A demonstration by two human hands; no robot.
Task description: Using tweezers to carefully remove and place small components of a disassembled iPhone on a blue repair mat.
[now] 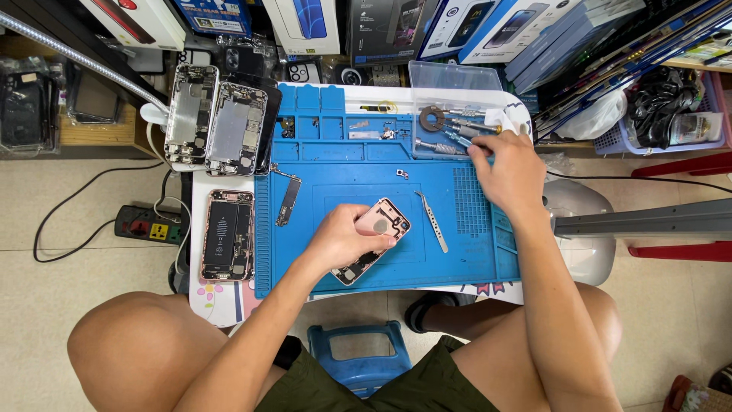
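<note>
Rose-gold phone housing held on the blue mat while the other hand reaches into the tool tray.

The phone housing [375, 238] lies tilted, near the front middle of the blue work mat [465, 259], and the left hand [341, 238] grips it with fingers curled over its left edge. Just beside it to the right lie metal tweezers [432, 220]. The right hand [509, 169] reaches to the clear tray [450, 76] at the mat's back right, its fingertips among the screwdrivers [450, 140]; whether they have closed on one I cannot tell. Left of the mat lies an opened phone [227, 234] showing its battery, with two bare phone frames [216, 126] behind it.
</note>
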